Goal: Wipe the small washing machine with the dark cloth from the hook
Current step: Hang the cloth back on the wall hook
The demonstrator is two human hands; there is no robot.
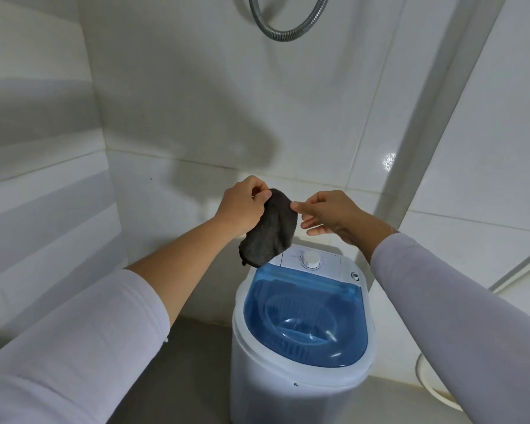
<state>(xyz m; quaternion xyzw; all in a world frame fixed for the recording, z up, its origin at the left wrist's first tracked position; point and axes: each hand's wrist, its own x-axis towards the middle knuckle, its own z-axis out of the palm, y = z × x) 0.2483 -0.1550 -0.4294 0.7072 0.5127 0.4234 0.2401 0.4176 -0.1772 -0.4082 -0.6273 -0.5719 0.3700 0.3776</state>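
Dark cloth (270, 231) hung limp and light between my hands, above the small washing machine (300, 341); my left hand (242, 206) pinched its top corner, my right hand (328, 215) nipped its edge, other fingers loose.

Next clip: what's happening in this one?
A person holds a dark cloth up in the air with both hands above a small washing machine. The left hand pinches its top edge and the right hand pinches its right edge. The blue lid is closed, and the cloth hasn't touched the machine yet.
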